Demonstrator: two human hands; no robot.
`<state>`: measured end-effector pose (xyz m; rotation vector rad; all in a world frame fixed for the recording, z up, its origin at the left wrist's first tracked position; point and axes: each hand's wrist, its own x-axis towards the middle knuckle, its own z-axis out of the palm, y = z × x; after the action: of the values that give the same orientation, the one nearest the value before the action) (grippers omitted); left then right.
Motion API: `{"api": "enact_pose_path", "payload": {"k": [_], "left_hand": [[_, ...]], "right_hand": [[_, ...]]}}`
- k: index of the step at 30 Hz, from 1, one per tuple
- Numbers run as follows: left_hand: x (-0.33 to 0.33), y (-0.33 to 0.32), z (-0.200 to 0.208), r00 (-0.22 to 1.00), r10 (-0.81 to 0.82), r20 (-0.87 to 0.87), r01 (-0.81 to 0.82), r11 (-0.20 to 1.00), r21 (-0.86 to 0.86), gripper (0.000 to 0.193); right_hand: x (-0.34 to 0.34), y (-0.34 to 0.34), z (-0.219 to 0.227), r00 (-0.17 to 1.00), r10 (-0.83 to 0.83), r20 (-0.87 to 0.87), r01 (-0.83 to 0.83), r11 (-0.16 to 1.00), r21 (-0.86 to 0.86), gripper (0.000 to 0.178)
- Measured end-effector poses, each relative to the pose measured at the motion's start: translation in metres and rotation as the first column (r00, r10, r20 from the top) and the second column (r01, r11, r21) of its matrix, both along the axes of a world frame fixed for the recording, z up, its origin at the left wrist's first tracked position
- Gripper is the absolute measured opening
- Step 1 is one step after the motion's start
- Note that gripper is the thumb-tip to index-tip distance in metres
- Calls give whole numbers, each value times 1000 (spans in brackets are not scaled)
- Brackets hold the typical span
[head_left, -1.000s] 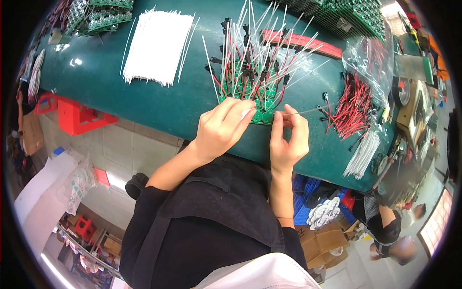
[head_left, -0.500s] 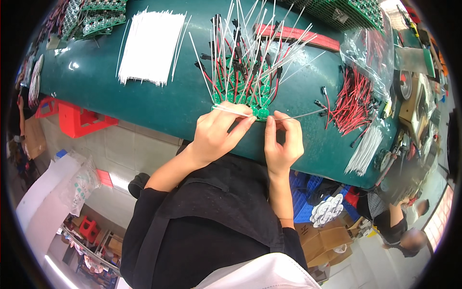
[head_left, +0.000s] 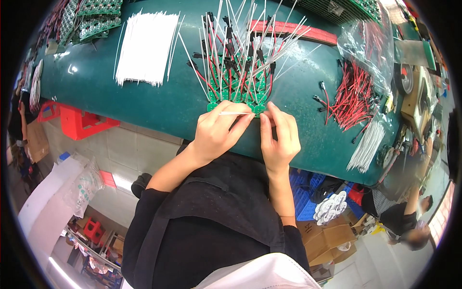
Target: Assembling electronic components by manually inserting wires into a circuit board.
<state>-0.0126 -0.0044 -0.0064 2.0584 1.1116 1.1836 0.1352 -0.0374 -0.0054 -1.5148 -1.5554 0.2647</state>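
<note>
My left hand (head_left: pixel 217 132) pinches a thin white wire (head_left: pixel 233 113) between thumb and fingers, at the near edge of a panel of small round green circuit boards (head_left: pixel 211 95). My right hand (head_left: pixel 281 137) is closed just beside it, fingertips together at the panel's near right corner; what it holds, if anything, is too small to make out. Out of the boards rise several white wires (head_left: pixel 190 58) and red-and-black leads (head_left: pixel 270 86) with black connectors. The fingers hide part of the near row.
A pile of white wires (head_left: pixel 148 48) lies left on the green table (head_left: pixel 96 94). A red bar (head_left: pixel 298 32) sits behind the panel. To the right are red-black leads (head_left: pixel 353 98), a plastic bag (head_left: pixel 368 55) and a white wire bundle (head_left: pixel 366 147). Stacked boards (head_left: pixel 98 19) stand far left.
My right hand has moved slightly left, closer to my left hand. The thin wire that stretched rightward from its fingers no longer shows. The left hand keeps its pinch.
</note>
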Motion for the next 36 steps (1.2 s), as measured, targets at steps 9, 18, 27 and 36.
{"api": "enact_pose_path", "payload": {"k": [9, 18, 27, 36], "left_hand": [[4, 3, 4, 990, -1, -139, 7, 999, 38, 37], [-5, 0, 17, 993, -50, 110, 56, 997, -48, 55], [-107, 42, 44, 827, 425, -369, -530, 806, -261, 56], [-48, 6, 61, 994, -105, -15, 90, 912, -401, 28]], "right_hand": [[41, -14, 17, 968, -217, 128, 220, 975, -10, 18], [111, -25, 18, 875, -332, 352, 440, 847, -298, 13], [97, -34, 16, 913, -405, 54, 397, 851, -344, 10], [56, -49, 25, 959, 110, -261, -138, 986, -93, 10]]}}
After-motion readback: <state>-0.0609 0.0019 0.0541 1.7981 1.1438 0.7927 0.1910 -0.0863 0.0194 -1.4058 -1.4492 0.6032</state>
